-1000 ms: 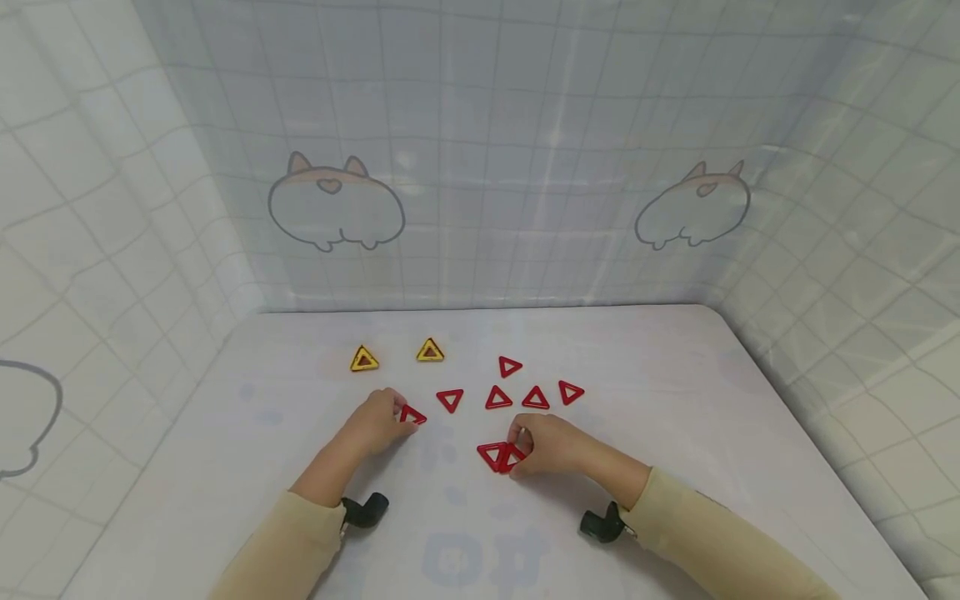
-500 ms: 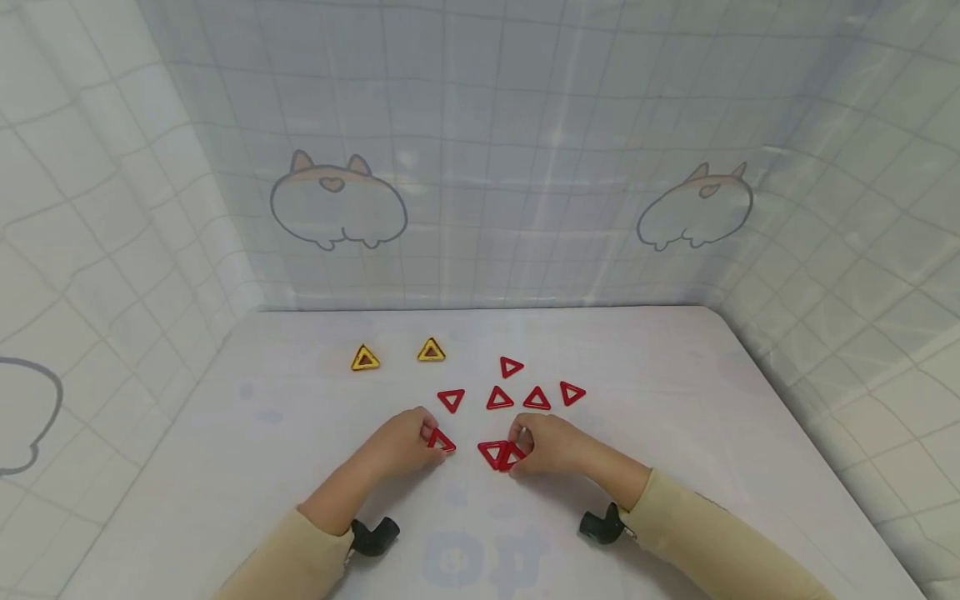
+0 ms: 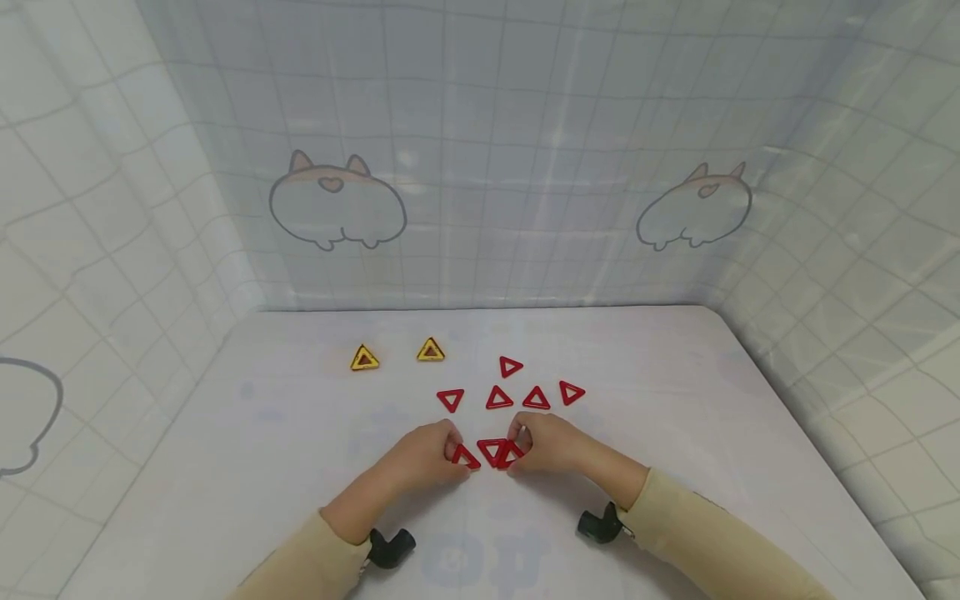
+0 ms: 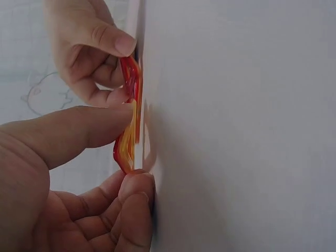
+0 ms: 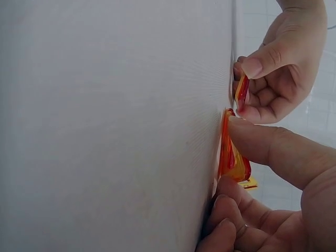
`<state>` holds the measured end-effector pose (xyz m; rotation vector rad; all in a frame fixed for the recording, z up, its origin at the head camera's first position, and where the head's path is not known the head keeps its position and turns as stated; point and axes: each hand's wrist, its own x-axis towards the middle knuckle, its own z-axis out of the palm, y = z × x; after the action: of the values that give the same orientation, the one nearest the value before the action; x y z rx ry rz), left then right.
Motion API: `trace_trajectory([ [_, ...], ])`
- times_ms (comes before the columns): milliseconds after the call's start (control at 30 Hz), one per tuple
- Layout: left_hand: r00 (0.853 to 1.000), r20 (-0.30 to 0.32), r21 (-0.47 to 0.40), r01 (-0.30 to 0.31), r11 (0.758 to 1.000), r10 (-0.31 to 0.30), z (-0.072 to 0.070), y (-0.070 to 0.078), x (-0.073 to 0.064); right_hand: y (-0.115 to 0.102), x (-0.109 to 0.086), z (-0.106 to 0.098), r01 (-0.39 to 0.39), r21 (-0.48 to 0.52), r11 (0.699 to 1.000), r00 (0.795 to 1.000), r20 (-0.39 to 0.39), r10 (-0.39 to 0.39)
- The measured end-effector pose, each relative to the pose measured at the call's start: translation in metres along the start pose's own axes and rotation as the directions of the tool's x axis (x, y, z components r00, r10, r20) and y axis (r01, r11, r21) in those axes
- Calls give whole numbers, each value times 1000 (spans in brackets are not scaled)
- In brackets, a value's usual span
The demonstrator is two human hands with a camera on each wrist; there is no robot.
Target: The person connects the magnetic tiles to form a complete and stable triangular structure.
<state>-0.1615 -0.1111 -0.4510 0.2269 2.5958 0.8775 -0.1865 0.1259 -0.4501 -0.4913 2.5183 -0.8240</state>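
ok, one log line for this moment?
left hand: pinches first red triangle | right hand: pinches second red triangle, against third red triangle | beyond: five more red triangles, two yellow triangles

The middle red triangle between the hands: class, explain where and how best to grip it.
Probably from the left, pinching the middle triangle between its far flat edge and its near tip. Its right side meets the triangle in the right hand, while its left side looks free.
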Motion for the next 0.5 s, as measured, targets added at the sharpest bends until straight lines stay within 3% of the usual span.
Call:
trace_trajectory([
  [500,1000,15,31,-14,999,13,6,14,1,-2,1,-1,-6,-6,1000,1000,-2,6],
])
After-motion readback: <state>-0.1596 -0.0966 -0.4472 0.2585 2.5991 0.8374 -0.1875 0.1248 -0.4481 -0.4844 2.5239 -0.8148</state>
